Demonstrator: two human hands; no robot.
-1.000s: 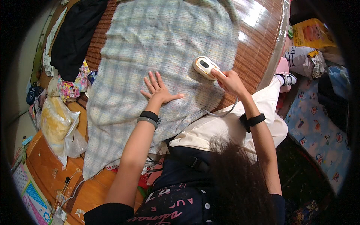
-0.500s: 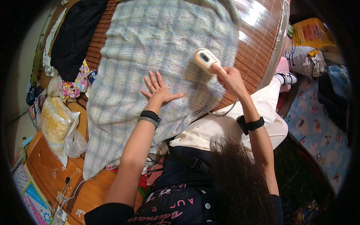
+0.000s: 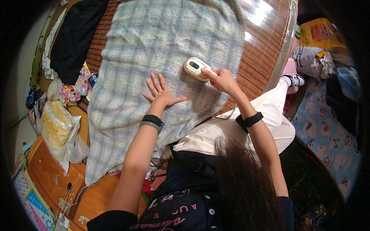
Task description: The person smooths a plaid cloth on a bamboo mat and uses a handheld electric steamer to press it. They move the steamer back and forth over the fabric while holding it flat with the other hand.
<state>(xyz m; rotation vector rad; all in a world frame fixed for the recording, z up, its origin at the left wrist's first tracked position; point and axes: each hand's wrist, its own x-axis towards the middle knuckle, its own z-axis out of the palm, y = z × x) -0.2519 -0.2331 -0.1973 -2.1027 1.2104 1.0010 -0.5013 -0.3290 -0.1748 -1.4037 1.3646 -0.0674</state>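
1. Across the plaid cloth (image 3: pixel 150 44), already spread but with ripples left, the right arm (image 3: pixel 265 146) has shifted leftward.
2. Left hand (image 3: pixel 163 95) splayed flat there, empty.
3. Right hand (image 3: pixel 224 80) closed around a white appliance (image 3: pixel 195 68), over the cloth's right half.

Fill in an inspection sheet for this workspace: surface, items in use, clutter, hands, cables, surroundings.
Surface: glossy brown striped surface, mostly covered.
Items in use: plaid cloth, spread out, slightly wrinkled; white handheld appliance, on or just above it, contact unclear.
Clutter: black garment and clear plastic bag with yellow contents, both left.
Hands: left hand flat on the cloth, fingers spread; right hand grips the appliance's handle.
Cables: grey cord below the right wrist, near the white trousers.
Surroundings: yellow bag and blue patterned mat, right.
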